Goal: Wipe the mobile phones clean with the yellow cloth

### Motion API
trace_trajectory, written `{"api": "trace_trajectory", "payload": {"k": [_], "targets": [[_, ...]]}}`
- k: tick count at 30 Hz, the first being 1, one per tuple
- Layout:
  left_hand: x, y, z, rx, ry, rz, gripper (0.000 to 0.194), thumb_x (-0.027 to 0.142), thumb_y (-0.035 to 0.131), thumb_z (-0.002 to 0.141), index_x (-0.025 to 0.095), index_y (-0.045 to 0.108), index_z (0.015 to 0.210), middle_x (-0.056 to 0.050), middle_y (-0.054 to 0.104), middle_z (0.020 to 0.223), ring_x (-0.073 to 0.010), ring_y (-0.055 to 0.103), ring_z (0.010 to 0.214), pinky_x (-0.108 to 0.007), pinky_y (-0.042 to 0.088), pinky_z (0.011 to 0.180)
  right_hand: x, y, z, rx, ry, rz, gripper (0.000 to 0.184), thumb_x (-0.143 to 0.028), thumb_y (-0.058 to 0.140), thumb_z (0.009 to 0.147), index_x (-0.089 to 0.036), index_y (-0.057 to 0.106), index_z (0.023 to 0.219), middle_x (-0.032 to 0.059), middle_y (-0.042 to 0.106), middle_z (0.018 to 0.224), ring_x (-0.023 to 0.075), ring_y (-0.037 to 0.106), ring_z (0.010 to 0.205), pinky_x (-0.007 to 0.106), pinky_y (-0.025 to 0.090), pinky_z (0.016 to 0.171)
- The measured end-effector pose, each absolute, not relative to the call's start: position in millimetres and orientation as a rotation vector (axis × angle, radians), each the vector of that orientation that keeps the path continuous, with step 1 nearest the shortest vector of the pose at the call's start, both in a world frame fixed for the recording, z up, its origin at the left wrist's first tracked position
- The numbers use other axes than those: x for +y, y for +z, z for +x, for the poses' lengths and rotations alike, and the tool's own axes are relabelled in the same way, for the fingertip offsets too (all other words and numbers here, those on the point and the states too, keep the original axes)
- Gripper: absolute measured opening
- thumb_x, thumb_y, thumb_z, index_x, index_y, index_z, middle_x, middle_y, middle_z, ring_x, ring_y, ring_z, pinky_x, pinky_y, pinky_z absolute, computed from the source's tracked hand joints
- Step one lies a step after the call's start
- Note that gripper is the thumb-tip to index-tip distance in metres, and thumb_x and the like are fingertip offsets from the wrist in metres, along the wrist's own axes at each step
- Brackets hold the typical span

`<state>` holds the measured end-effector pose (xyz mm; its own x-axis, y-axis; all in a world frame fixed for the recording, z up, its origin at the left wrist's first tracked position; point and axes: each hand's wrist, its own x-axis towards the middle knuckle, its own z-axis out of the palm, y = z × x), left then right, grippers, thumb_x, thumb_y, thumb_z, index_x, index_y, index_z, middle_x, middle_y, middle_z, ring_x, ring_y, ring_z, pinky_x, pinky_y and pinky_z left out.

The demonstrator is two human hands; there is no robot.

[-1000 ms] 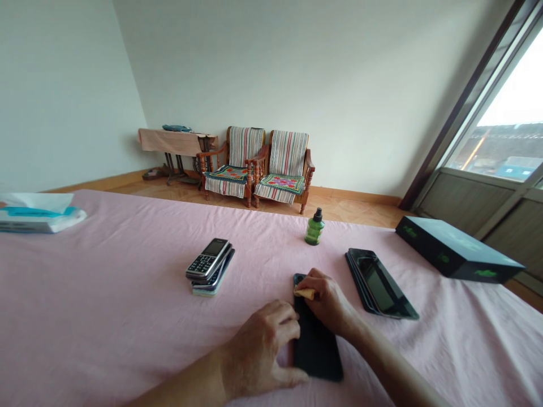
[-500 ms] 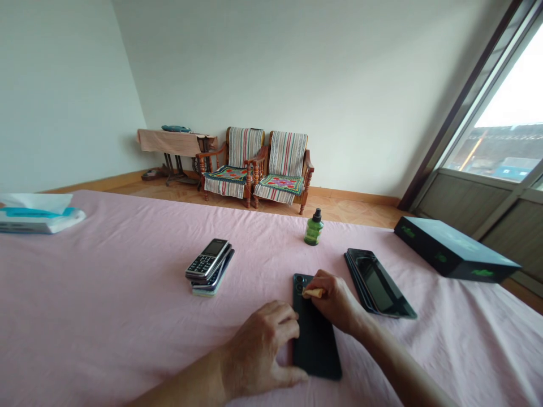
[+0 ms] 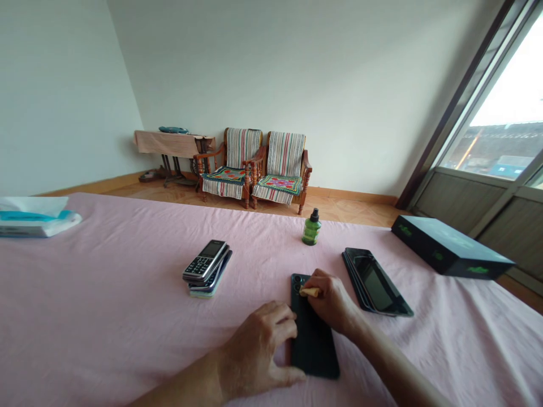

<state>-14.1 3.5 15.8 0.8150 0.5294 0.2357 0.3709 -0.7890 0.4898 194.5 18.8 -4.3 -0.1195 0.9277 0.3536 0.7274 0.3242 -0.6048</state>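
Note:
A dark smartphone [image 3: 314,345] lies face down on the pink cloth, its camera end pointing away from me. My left hand [image 3: 261,345] grips it from the left, with curled fingertips at the side edge and the thumb across the lower corner. Between the pinched fingers of my right hand [image 3: 328,297] is a small folded yellowish cloth [image 3: 310,292], pressed to the phone's back beside the camera lenses. The fingers cover part of that cloth and the phone's upper right side.
Left of my hands sits a stack of keypad phones [image 3: 207,265]. A green spray bottle [image 3: 311,229] stands upright beyond the smartphone. To the right are stacked dark touchscreen devices [image 3: 377,282] and a black box [image 3: 449,249]. A tissue pack [image 3: 40,220] rests at far left.
The view has shifted slightly, so everything sits a little further left. Both hands keep their places at the phone, and the yellowish cloth stays beside the lenses.

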Motion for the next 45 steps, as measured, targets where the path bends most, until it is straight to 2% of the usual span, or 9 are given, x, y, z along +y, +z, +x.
{"api": "trace_trajectory", "payload": {"k": [12,21,28,36,41,45], "targets": [[4,14,-12,0.689,0.505,2.596,0.043,0.036,0.086,0.058,0.018,0.061,0.089,-0.006,0.060,0.103,-0.0251,0.055,0.094,-0.038,0.047,0.086,28,-9,185,-1.885,0.302,-1.417,0.035,0.006,0.048,0.067,-0.018,0.070,0.078,0.0015,0.056,0.075,0.0133,0.055,0.070,0.023,0.040,0.063],[3,14,-12,0.693,0.503,2.585,0.042,0.036,0.085,0.059,0.019,0.060,0.088,-0.005,0.059,0.104,-0.0246,0.054,0.096,-0.036,0.046,0.086,36,-17,180,-1.942,0.258,-1.425,0.031,0.001,0.051,0.079,-0.021,0.072,0.084,0.0032,0.054,0.080,0.0160,0.052,0.079,0.026,0.041,0.070],[4,15,-12,0.693,0.487,2.593,0.043,0.035,0.086,0.059,0.019,0.060,0.090,-0.004,0.059,0.101,-0.0243,0.054,0.095,-0.036,0.046,0.086,40,-16,177,-1.939,0.203,-1.479,0.033,0.004,0.047,0.077,-0.020,0.069,0.081,0.0034,0.051,0.083,0.0164,0.049,0.081,0.026,0.039,0.073],[2,15,-13,0.710,0.472,2.606,0.043,0.037,0.085,0.061,0.020,0.061,0.092,-0.004,0.059,0.102,-0.0246,0.055,0.095,-0.035,0.047,0.085,35,-12,183,-1.889,0.186,-1.580,0.028,0.004,0.045,0.071,-0.018,0.060,0.064,0.0025,0.049,0.074,0.0156,0.050,0.074,0.025,0.036,0.067],[2,15,-12,0.722,0.460,2.600,0.045,0.037,0.086,0.060,0.019,0.061,0.093,-0.005,0.059,0.102,-0.0245,0.056,0.094,-0.035,0.047,0.085,20,-4,187,-1.918,0.217,-1.583,0.030,0.005,0.047,0.068,-0.018,0.065,0.070,0.0021,0.051,0.075,0.0145,0.051,0.072,0.025,0.035,0.064],[2,14,-11,0.728,0.463,2.608,0.043,0.037,0.086,0.060,0.018,0.061,0.090,-0.004,0.059,0.101,-0.0238,0.055,0.093,-0.035,0.047,0.084,18,-7,184,-1.947,0.237,-1.523,0.030,0.003,0.047,0.074,-0.018,0.068,0.077,0.0028,0.052,0.077,0.0154,0.050,0.075,0.025,0.036,0.066]]}}
